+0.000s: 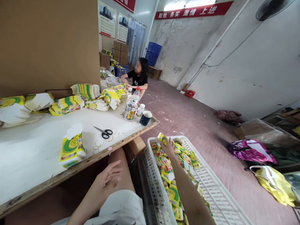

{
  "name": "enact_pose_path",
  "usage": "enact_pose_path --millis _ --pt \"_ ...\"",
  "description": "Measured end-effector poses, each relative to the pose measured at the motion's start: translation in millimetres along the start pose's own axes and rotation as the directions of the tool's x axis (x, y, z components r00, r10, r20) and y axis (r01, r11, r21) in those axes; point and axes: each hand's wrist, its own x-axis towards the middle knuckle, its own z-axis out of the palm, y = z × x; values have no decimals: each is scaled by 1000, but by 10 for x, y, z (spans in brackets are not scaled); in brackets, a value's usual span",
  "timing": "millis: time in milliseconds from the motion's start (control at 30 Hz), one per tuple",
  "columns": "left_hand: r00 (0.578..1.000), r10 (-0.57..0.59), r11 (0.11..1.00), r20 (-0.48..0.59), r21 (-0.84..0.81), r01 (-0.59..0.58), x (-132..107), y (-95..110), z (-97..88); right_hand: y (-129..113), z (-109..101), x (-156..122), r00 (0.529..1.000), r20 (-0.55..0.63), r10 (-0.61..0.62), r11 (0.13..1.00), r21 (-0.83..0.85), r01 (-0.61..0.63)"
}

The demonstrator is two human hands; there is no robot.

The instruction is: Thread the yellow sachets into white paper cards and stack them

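Note:
My right hand (pixel 167 147) reaches into a white slatted plastic crate (pixel 211 187) at my right and pinches a small folded yellow, green and red carton (pixel 161 137) at the far end of the pile. Several more such cartons (pixel 170 178) fill the crate. My left hand (pixel 108 178) rests on my thigh below the table edge, fingers loosely spread, holding nothing. On the white table (pixel 35 150) a stack of flat cartons (pixel 71 149) lies near the front edge.
Black scissors (pixel 104 132) and rubber bands (pixel 99 144) lie on the table, with a dark cup (pixel 145 118), jar and bottles at its corner. More carton stacks (pixel 67 105) line the back. Another person (pixel 138 76) sits at the table's far end. Bags (pixel 250 150) lie on the floor.

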Motion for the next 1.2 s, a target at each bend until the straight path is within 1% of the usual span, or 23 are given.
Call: enact_pose_path --millis 100,200,333,433,533,600,633,667,700,733,767,800,833,867,900,933,967,1000,1033,1067,1100,1167,1200 --pt "1000 6 1000 -8 10 -6 11 7 -32 30 61 16 993 76 -87 996 4 86" --pt "1000 2 1000 -13 22 -2 10 7 -59 92 139 -144 974 132 -186 982 9 187" --pt "1000 -16 999 0 36 16 16 -4 -43 163 227 -318 958 171 -229 973 30 227" --pt "1000 -21 999 17 40 20 49 -20 3 159 256 -306 946 199 -257 966 69 248" --pt "1000 3 998 14 59 -4 63 -15 30 84 249 -217 949 173 -265 962 121 246" --pt "998 56 993 -32 105 -53 27 34 -3 1 222 -171 954 130 -270 953 177 246" --pt "992 100 985 -76 148 -88 -6 79 -43 -46 202 -165 957 102 -271 946 211 246" --pt "978 158 970 -140 210 -126 -43 136 -100 -96 178 -174 961 70 -268 938 249 243" --pt "948 226 944 -223 290 -157 -79 202 -174 -147 149 -200 965 33 -258 927 289 238" --pt "897 311 903 -313 391 -177 -107 269 -264 -201 116 -245 969 -5 -247 914 332 234" --pt "817 398 851 -418 501 -159 -120 331 -367 -260 79 -307 970 -40 -238 895 379 235" --pt "726 475 792 -498 602 -105 -115 377 -481 -326 42 -387 969 -70 -236 871 428 243" --pt "665 534 732 -522 679 -56 -91 401 -602 -404 4 -483 965 -92 -244 840 478 258" --pt "642 587 662 -492 749 -32 -51 396 -725 -495 -32 -593 960 -106 -261 803 528 276" --pt "652 618 576 -440 817 5 -1 363 -844 -599 -65 -713 952 -113 -285 761 577 296" --pt "700 591 501 -400 863 71 51 304 -953 -716 -94 -839 943 -114 -312 716 624 312" --pt "755 531 452 -384 882 131 96 227 -1047 -843 -119 -968 934 -111 -339 670 669 323" --pt "814 460 424 -355 893 150 129 143 -1123 -976 -140 -1094 925 -104 -366 624 710 327" --pt "841 442 401 -311 907 124 144 63 -1177 -1112 -157 -1216 916 -96 -389 580 747 325" --pt "835 462 392 -298 913 109 141 -2 -1209 -1249 -170 -1331 910 -86 -406 541 780 315" --pt "820 481 399 -310 910 110 123 -46 -1222 -1383 -181 -1439 906 -76 -416 505 810 299" --pt "780 498 436 -379 887 152 60 -61 -1205 -1650 -195 -1634 906 -50 -421 443 860 253" --pt "774 476 461 -418 868 185 28 -39 -1184 -1785 -197 -1722 906 -34 -421 414 882 226"
